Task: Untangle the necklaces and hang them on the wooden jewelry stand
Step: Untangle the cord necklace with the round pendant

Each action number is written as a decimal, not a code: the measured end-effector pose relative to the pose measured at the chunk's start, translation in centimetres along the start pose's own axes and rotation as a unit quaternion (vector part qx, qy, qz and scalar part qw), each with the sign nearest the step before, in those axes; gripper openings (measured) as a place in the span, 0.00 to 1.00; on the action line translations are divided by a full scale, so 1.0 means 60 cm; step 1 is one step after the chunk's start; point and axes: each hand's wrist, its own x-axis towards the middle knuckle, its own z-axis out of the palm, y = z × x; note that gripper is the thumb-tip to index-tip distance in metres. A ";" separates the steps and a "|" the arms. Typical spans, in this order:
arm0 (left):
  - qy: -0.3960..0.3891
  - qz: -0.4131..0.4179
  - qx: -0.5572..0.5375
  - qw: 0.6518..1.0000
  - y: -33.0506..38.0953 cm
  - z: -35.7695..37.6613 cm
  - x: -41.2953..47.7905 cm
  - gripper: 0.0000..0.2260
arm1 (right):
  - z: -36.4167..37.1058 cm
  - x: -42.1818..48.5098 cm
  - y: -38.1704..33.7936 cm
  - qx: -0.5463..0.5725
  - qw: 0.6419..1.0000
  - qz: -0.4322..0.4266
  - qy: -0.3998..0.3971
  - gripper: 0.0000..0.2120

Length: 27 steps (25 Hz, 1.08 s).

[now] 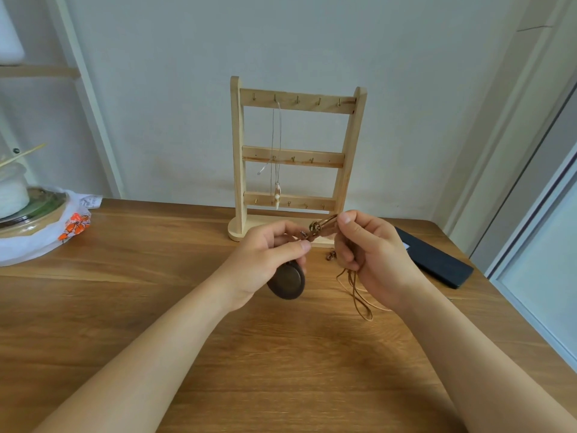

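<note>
Head view shows both hands working just in front of the base of the wooden jewelry stand (296, 151). The left hand (268, 254) pinches the brown cord necklace (315, 228) between thumb and curled fingers, with its dark oval pendant (287, 281) hanging below the palm. The right hand (371, 251) nips the same cord at the knot with thumb and forefinger, its other fingers curled round the loose loops (359, 295) that trail down to the table (156, 276) in front of the stand. One thin necklace (277, 195) already hangs from the stand's top rail. The main risk I judge is drawing the hands apart, which would cinch the knot tighter. So close to the stand, a jerk could also swing the pendant into its base or shake the hung necklace off its hook.
</note>
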 end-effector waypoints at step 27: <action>0.016 -0.022 0.062 0.998 0.006 -0.017 0.000 0.08 | 0.003 0.000 0.028 -0.090 0.990 0.065 -0.081 0.08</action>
